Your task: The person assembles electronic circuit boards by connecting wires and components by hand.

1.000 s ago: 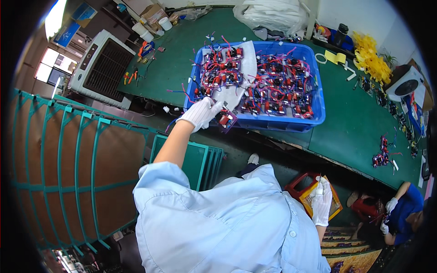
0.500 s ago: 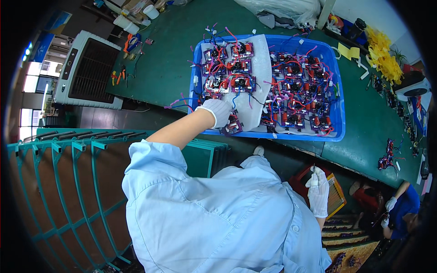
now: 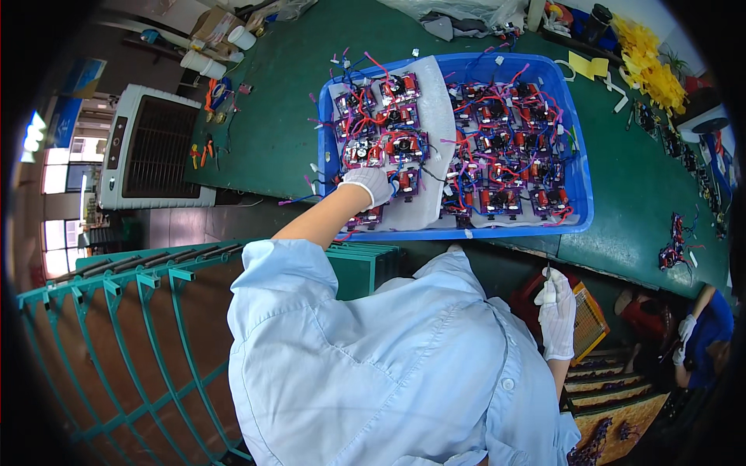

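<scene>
My left hand (image 3: 373,187), in a white knit glove, reaches into the blue plastic bin (image 3: 588,206). Its curled fingers are at the left edge of a circuit board (image 3: 408,184) with red parts and wires; the fingertips are partly hidden. That board lies on a white foam sheet (image 3: 437,132), in line with several similar boards above it. Another board (image 3: 365,217) shows just below the hand. Low at my right side, my right hand (image 3: 557,318), also gloved, is closed on a thin tool (image 3: 549,270); only its slim tip shows, too small to name.
More wired boards (image 3: 505,155) fill the bin's right half. The bin stands on a green table (image 3: 268,116), with pliers (image 3: 207,151) to its left. A loose board (image 3: 674,245) lies at the right. Below are a green rack (image 3: 116,349) and a co-worker (image 3: 703,342).
My left hand has brought the tilted circuit board up and straightened it in the column on the foam. My right hand still grips the thin tool. The whole view has shifted slightly.
</scene>
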`<action>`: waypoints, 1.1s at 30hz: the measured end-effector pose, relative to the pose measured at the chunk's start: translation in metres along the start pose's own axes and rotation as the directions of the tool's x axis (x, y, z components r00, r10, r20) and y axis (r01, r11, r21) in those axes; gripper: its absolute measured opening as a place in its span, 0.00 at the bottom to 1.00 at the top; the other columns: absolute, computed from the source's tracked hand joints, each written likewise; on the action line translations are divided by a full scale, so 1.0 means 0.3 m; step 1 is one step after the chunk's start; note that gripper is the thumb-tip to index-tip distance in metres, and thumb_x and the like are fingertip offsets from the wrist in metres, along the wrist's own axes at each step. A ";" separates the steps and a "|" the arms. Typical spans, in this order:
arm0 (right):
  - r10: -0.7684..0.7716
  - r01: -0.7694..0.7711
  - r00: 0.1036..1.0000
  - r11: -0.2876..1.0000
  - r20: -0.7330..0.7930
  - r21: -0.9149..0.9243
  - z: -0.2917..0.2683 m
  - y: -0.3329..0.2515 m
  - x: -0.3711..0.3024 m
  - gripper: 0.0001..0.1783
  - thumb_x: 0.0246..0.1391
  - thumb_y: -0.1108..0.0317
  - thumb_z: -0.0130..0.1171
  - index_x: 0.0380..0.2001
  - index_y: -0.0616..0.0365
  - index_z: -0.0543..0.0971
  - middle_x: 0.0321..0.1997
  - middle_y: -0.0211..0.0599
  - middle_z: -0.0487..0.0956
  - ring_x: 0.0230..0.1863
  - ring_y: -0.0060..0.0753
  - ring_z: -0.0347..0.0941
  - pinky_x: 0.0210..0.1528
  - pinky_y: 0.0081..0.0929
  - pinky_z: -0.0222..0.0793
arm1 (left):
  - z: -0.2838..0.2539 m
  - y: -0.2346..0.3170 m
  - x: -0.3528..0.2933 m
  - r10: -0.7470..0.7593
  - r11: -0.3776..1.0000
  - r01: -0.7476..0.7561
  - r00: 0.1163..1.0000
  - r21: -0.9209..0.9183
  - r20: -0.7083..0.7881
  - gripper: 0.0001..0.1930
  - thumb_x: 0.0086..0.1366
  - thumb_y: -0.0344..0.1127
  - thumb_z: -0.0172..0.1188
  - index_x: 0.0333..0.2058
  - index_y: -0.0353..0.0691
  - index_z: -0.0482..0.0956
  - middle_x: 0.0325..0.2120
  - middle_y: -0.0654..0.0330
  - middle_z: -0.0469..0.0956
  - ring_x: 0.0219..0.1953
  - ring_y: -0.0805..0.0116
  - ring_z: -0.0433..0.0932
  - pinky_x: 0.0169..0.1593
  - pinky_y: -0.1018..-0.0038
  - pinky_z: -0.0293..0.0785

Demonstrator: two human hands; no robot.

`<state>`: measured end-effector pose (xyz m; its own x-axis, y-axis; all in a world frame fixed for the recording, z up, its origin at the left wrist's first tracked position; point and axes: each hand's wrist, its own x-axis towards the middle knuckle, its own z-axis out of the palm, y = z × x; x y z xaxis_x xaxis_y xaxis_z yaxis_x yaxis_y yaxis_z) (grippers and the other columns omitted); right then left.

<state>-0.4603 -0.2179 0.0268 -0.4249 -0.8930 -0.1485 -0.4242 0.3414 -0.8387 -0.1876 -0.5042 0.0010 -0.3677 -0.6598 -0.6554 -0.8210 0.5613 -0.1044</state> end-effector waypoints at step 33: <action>0.479 -0.479 0.864 0.877 -0.155 0.041 0.055 0.263 -0.101 0.26 0.48 0.53 0.52 0.40 0.68 0.71 0.43 0.49 0.73 0.47 0.41 0.69 0.49 0.29 0.62 | -0.033 0.040 -0.031 -0.018 0.988 -0.025 0.960 -0.150 -0.278 0.28 0.55 0.54 0.46 0.42 0.31 0.68 0.35 0.39 0.73 0.39 0.44 0.72 0.42 0.57 0.66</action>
<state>-0.4675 -0.1687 -0.0435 -0.6941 -0.5624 -0.4493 -0.1358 0.7153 -0.6855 -0.1985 -0.4962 0.0135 -0.4595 -0.7828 -0.4196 -0.8680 0.4960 0.0251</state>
